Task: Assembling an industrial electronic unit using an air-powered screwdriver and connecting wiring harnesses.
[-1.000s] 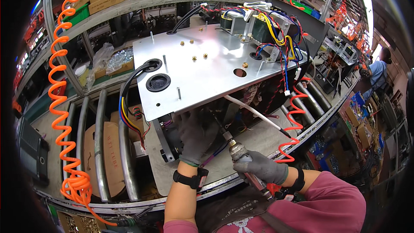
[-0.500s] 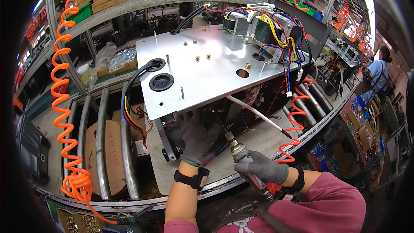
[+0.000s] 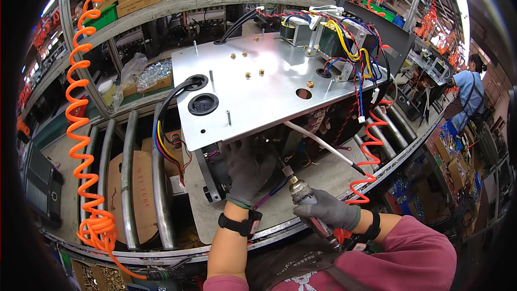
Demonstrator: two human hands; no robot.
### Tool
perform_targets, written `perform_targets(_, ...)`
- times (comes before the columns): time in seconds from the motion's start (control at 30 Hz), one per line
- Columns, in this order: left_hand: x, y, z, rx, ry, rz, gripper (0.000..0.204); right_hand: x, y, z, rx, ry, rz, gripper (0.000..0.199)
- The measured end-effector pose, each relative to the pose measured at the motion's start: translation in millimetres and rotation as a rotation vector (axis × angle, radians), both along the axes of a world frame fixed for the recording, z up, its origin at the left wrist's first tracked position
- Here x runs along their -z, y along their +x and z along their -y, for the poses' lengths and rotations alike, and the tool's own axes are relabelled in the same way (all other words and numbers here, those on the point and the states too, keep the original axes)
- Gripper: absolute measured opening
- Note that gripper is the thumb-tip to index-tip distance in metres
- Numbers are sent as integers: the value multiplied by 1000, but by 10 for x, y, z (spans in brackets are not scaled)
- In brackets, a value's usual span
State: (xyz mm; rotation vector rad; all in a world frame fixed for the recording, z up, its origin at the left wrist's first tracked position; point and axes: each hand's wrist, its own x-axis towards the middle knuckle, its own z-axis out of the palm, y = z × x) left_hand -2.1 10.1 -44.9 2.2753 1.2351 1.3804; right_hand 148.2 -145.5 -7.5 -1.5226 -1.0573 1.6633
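Orange coils first, and the coiled hose (image 3: pixel 78 123) hangs out at nine o'clock, its lower end bunched in a knot! At eight, the steel rollers (image 3: pixel 128 183) lie in a row, and up at ten sits a clear bag (image 3: pixel 153 74) of small parts. In we come along the nine o'clock line: a cable bundle (image 3: pixel 158 124) drops off the plate's edge, fanning into blue, yellow and red.

Now the action! Just below centre, at six, the left hand (image 3: pixel 245 170), grey-gloved, is tucked under the near edge of the silver plate (image 3: pixel 280 89), which spreads from the middle up toward twelve. Its fingertips sink into shadow; I cannot tell whether they are spread or pinching anything.

And at five, here's the power driver (image 3: pixel 302 193), its bit angled toward eleven, into the dark beneath the plate; where the tip lands, I cannot make out! The right hand (image 3: pixel 326 210), gloved to match, has its fingers wrapped firmly around the body.

A white cable (image 3: pixel 318 139) slants out toward four, the transformers (image 3: pixel 327 42) stand on the plate at one under tangled wires, a red coiled hose (image 3: pixel 367 158) dangles near four, and far out toward three, a co-worker (image 3: pixel 469 97) in blue!
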Motion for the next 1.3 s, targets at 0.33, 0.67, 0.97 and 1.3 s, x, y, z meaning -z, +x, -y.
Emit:
perform_targets(0.33, 13, 9, 1, -4, 9, -21, 58, 61, 37, 2, 8, -16, -60, 32)
perform_targets(0.67, 6, -22, -12, 26, -30, -23, 61, 37, 33, -21, -15, -19, 17, 34)
perform_targets(0.97, 27, -9, -9, 12, -44, -38, 63, 95, 57, -20, -36, 20, 18, 36)
perform_targets(1.3, 1, -15, -5, 30, -9, 0, 57, 100, 48, -22, -35, -11, -22, 37)
